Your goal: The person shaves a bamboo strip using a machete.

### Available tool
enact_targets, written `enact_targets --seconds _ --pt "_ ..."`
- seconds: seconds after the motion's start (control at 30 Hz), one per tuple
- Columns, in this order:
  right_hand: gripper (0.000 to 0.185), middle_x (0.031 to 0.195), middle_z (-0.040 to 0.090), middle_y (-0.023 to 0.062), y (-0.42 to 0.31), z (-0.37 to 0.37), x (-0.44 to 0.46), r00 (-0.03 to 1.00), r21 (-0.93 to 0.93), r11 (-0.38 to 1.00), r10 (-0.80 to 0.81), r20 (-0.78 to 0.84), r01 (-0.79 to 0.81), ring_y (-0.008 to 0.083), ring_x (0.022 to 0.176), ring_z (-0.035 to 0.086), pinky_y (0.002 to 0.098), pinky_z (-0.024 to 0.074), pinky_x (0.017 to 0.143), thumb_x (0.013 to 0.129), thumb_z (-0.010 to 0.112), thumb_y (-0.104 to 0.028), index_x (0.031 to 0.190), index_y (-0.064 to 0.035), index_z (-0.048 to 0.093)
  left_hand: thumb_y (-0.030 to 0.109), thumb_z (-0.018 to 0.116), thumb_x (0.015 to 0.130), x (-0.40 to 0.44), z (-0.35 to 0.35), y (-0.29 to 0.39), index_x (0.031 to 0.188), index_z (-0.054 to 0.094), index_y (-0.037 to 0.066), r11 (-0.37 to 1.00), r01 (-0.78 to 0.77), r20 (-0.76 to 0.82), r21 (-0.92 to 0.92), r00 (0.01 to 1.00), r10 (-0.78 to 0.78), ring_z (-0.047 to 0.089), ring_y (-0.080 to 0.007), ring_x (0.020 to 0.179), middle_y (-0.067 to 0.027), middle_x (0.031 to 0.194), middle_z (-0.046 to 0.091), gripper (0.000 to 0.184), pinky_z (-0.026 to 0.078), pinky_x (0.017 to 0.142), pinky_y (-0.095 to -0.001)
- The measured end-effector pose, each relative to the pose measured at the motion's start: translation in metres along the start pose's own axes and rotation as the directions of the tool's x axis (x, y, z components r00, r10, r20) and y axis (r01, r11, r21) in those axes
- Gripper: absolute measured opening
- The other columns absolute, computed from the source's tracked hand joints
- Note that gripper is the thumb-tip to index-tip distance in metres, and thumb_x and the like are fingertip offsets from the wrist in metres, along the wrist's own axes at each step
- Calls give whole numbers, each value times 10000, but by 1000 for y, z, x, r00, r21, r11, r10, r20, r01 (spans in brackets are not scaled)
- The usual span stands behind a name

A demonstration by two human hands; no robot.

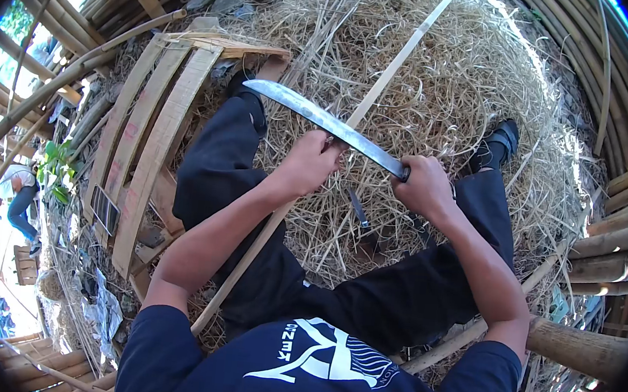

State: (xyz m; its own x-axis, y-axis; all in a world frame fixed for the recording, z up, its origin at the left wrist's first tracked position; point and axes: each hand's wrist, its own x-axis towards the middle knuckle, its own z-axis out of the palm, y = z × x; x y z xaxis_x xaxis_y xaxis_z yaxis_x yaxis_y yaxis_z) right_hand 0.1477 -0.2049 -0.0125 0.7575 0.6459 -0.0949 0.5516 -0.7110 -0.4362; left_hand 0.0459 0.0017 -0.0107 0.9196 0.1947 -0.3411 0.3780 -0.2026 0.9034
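Note:
My right hand (422,185) is closed around the dark handle end of a long, wide-bladed knife (300,107). The blade points up and to the left and lies across a long, pale bamboo strip (392,69). Just below the blade, my left hand (307,164) is closed on that strip. The strip runs from the top of the view, under the blade and down past my left forearm. Between my legs, a smaller dark blade (359,209) lies on the shavings.
Bamboo shavings (446,80) cover the ground around my feet. A slatted wooden pallet (136,130) leans at the left with a phone-like object (106,211) on it. Bamboo poles (611,247) line the right side. Another person (19,198) bends over at the far left.

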Motion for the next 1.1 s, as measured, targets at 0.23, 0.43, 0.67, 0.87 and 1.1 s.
enact_targets --seconds 0.23,0.43,0.67,0.87,1.1 --pt "181 757 664 205 39 -9 32 964 9 973 230 -133 -230 354 734 660 439 533 737 697 624 -197 772 -60 716 245 487 1001 -11 5 -14 937 502 59 979 -164 9 -122 986 167 335 -14 469 59 601 396 196 240 400 -199" --pt "234 752 657 233 61 -15 37 979 -100 982 144 -147 -160 373 728 662 448 535 750 704 598 -185 812 -8 709 268 478 1005 -13 -1 -9 987 489 70 987 44 155 -157 988 -19 342 -17 439 54 593 407 199 244 373 -197" --pt "221 745 656 238 52 -4 34 999 -107 994 8 -39 -12 374 743 668 448 539 753 688 590 -161 797 -8 705 254 500 996 -7 2 -44 1041 508 28 972 -236 -1 -6 972 236 340 -19 463 48 619 418 231 255 401 -205" --pt "252 755 654 260 92 -26 51 939 -45 958 269 -212 -284 374 746 673 443 536 746 726 608 -190 830 22 698 223 493 994 -21 -7 -13 1088 516 28 996 -13 119 -86 993 23 365 -36 505 43 622 417 218 304 450 -235" --pt "242 732 648 240 56 -6 35 998 -60 998 -32 -59 28 388 718 650 442 534 756 695 614 -188 832 -19 719 134 509 977 -24 -9 -8 1489 296 167 991 -126 59 -35 990 128 341 -25 521 51 629 397 555 304 454 -195"
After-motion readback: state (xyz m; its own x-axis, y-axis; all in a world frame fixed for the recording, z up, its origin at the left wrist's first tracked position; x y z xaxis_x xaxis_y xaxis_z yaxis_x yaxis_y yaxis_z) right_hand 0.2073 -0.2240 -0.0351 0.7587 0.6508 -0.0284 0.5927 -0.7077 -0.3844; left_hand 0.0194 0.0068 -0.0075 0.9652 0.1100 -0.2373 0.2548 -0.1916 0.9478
